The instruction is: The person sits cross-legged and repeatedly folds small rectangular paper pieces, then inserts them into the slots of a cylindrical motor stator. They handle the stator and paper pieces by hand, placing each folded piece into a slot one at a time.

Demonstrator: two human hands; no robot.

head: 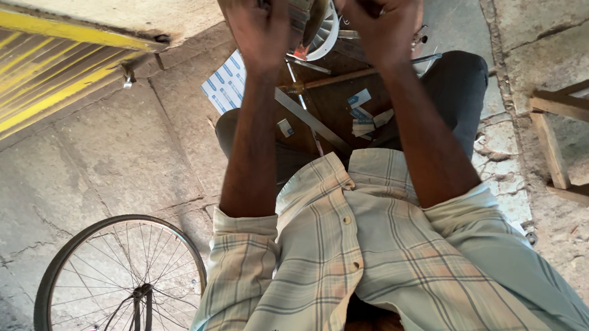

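Fingers of both hands curled over cluttered wooden tray

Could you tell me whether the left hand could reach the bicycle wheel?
Probably yes: the wheel stands on the floor on that side, with nothing lying between, though the left hand is raised over the lap and would have to swing down.

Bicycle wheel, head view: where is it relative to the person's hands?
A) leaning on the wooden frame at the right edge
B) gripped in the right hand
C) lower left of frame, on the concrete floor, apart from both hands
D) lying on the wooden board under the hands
C: the spoked bicycle wheel sits at the lower left on the concrete floor, well apart from the left hand and the right hand, both up at the top of the frame.
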